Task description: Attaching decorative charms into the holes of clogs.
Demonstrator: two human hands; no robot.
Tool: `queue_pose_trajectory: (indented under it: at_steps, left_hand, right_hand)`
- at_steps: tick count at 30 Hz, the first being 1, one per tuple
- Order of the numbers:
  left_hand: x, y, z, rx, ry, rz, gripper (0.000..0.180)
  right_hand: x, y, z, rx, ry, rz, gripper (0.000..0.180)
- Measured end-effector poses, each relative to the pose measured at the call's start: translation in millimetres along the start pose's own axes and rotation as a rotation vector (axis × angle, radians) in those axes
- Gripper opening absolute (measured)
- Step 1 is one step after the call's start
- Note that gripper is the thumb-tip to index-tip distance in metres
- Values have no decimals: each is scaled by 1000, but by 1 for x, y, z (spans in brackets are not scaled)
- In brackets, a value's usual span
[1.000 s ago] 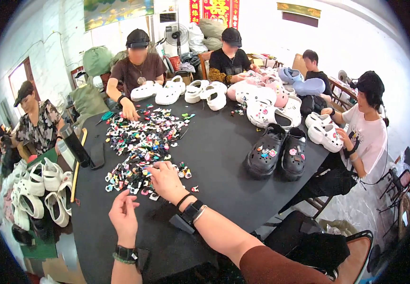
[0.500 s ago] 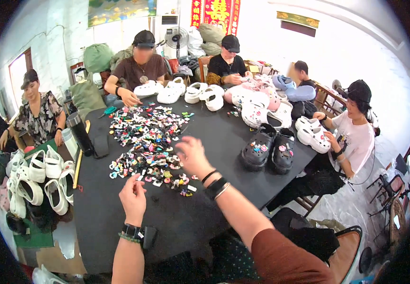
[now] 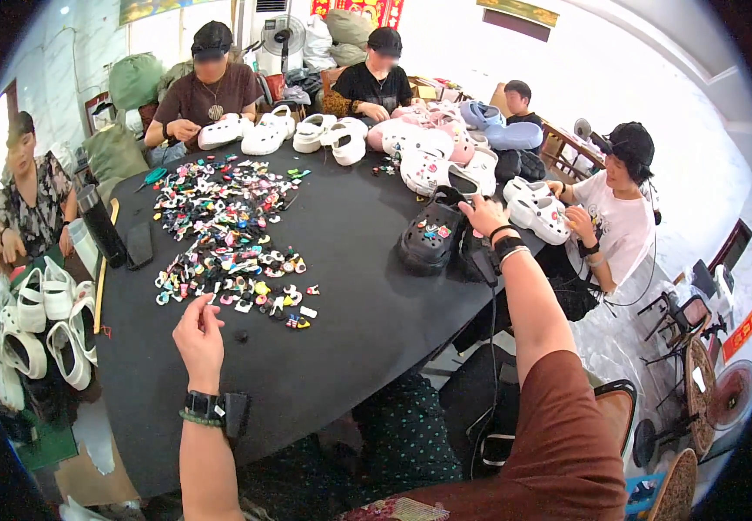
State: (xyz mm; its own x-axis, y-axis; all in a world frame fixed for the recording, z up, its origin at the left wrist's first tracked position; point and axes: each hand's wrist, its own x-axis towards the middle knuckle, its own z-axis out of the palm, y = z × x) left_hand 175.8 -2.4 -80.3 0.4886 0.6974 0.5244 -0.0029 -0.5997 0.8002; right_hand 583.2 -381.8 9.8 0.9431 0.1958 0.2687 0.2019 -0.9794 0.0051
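My left hand (image 3: 199,340) is over the near edge of a heap of small colourful shoe charms (image 3: 219,217). Its thumb and fingers are pinched together around something small and pale that I cannot make out. My right hand (image 3: 485,217) reaches across to a pair of black clogs at the table's right side. Its fingers close on the back rim of the right-hand clog, which the hand and wrist partly hide. Beside it stands the left-hand black clog (image 3: 426,241), with colourful charms on its toe.
White clogs (image 3: 269,130) line the far edge of the black table (image 3: 332,304), beside a pile of pink and white clogs (image 3: 424,143). A dark bottle (image 3: 100,226) stands at left, near more white clogs (image 3: 67,347). Several people sit around; one at right holds white clogs (image 3: 539,211).
My right hand has moved from above the charm heap to the black clogs. My left hand stays near the heap. The view has shifted right; the person in brown has drawn a hand back from the charms.
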Motion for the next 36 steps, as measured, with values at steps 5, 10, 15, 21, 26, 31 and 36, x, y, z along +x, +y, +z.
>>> queue_pose_trajectory:
  at_steps: [5, 10, 15, 21, 26, 31, 36]
  left_hand:
    - [2, -4, -1, 5, -7, -10, 19]
    - [3, -6, 1, -21, -16, -22, 20]
    - [2, -6, 0, -26, -31, -9, 20]
    - [1, -4, 0, -46, -12, 2, 18]
    - [-1, -8, 3, -89, -19, 35, 17]
    - [-6, 29, -9, -97, 121, 5, 25]
    - [-36, 108, -54, 146, 316, 516, 29]
  right_hand:
    - [-5, -3, 0, 55, -58, -53, 63]
    - [-4, -8, -13, 76, -294, -251, 64]
    - [-2, -3, -1, 91, -276, -163, 82]
    - [-4, -6, -10, 269, -212, -318, 55]
    - [-42, -55, -56, 118, -47, -646, 43]
    - [-89, -138, -115, 133, 154, -1208, 34]
    - [-145, -230, -156, 175, 281, -1694, 27]
